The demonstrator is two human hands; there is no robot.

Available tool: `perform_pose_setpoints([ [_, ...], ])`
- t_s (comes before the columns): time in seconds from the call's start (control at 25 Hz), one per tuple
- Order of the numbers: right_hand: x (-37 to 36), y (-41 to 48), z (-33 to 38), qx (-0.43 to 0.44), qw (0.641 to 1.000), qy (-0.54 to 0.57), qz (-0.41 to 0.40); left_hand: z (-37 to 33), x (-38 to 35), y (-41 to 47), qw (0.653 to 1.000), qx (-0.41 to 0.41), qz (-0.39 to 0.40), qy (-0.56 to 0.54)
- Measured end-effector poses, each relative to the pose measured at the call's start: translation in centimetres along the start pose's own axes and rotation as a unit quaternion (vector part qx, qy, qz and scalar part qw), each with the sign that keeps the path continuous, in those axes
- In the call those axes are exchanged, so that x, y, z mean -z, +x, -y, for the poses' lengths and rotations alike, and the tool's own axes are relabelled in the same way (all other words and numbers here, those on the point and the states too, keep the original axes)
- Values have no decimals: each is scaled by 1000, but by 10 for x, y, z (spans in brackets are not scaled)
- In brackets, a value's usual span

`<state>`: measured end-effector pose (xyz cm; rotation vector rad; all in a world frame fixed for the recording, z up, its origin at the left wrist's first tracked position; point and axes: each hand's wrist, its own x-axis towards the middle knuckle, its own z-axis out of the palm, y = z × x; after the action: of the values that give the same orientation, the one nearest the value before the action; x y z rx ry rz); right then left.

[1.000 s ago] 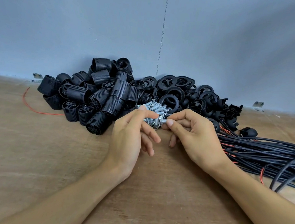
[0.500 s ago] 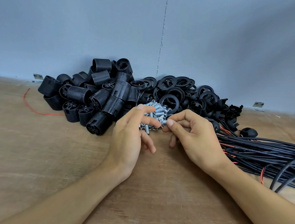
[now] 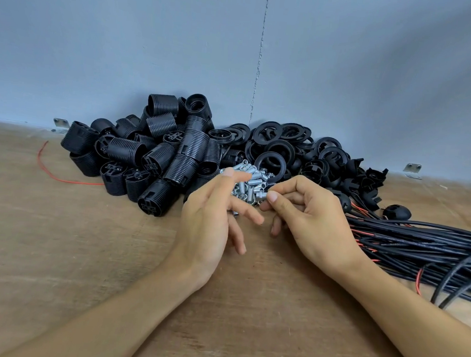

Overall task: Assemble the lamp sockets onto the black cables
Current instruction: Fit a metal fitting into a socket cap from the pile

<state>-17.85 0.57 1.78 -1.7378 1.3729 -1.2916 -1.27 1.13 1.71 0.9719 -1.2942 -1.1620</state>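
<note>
Left hand [image 3: 208,221]: has loosened since a second ago. The thumb-and-forefinger pinch is gone and the fingers are now straight and spread, with the forefinger tip over the near left edge of the metal fittings [image 3: 252,179].
Right hand [image 3: 310,220]: hardly shifted. Thumb and forefinger are clamped on one silver fitting [image 3: 261,196], the other fingers curled beneath.
Silver fitting: a short, shiny cylinder at the near edge of the heap, just right of the left hand's spread fingers.
Metal fittings: a small heap of bright stubby tubes, just far of both hands.
Lamp sockets [image 3: 160,155]: matt black ribbed plastic barrels, piled far left against the wall — neither hand touches them.
Rings [image 3: 273,147]: flat black hoops, heaped far centre.
Black cables [image 3: 420,243]: a smooth round bundle with red wire ends, lying right, apart from all fingers.
Table [image 3: 54,248]: pale brown wood, grainy.
</note>
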Motion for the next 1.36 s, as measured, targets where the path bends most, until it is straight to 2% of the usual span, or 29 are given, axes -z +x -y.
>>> perform_pose_setpoints([
  [0.12,0,0,0,2,1000,-6,-1,2,1,0,1000,-4,-18,3],
  [0.28,1,-1,1,4,1000,-6,5,0,0,1,999,16,28,-2],
  [0.48,1,-1,0,3,1000,-5,-1,2,1,2,1000,4,-25,-1],
  [0.72,0,0,-1,6,1000,-6,5,0,-1,-1,1000,-4,19,1],
  [0.88,0,1,-2,3,1000,-8,-1,2,-1,0,1000,-18,-19,7],
  [1.08,1,0,-1,5,1000,-11,6,0,-1,1,1000,5,17,6],
  [1.36,0,1,-2,-1,1000,-2,-3,7,1,4,1000,7,-27,-2],
])
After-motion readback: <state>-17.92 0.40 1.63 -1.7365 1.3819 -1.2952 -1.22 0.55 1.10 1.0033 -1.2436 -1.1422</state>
